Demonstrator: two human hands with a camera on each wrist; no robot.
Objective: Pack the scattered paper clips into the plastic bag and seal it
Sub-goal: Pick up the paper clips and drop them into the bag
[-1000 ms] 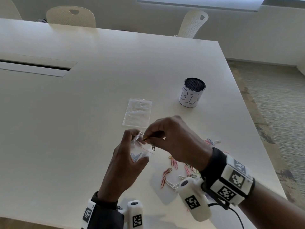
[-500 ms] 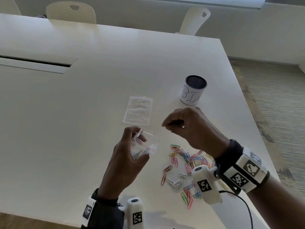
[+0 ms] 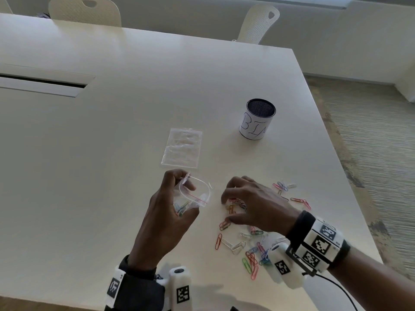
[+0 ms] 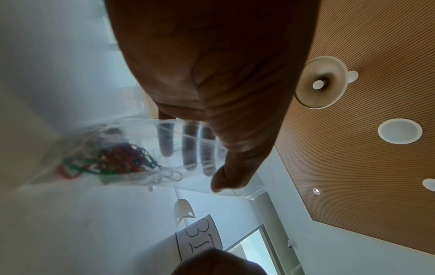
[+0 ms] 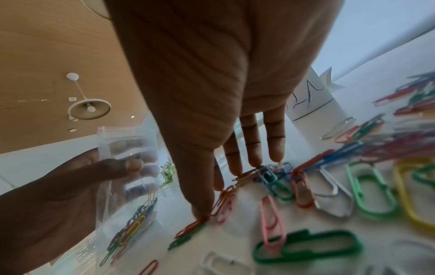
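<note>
My left hand (image 3: pixel 186 196) grips a small clear zip bag (image 3: pixel 202 191) just above the table, its red-striped mouth gaping toward the right. Several coloured clips lie in the bag's bottom (image 4: pixel 110 160), with my fingers (image 4: pixel 189 148) behind the plastic. Right of it, my right hand (image 3: pixel 226 209) is spread over the scattered paper clips (image 3: pixel 251 259). The fingertips (image 5: pixel 255 161) and thumb touch clips (image 5: pixel 369 189) on the table without pinching any. The bag (image 5: pixel 127 186) shows at the left of the right wrist view.
A second, flat empty zip bag (image 3: pixel 182 147) lies just beyond my hands. A white cup marked BIN (image 3: pixel 257 122) stands behind the clips at the right. The white table's right edge (image 3: pixel 350 198) runs close past the clips. Chairs stand at the far side.
My right hand left the bag's mouth, swung up and right, then came down spread over the clip pile. The left hand kept its hold on the bag, whose mouth now gapes wider.
</note>
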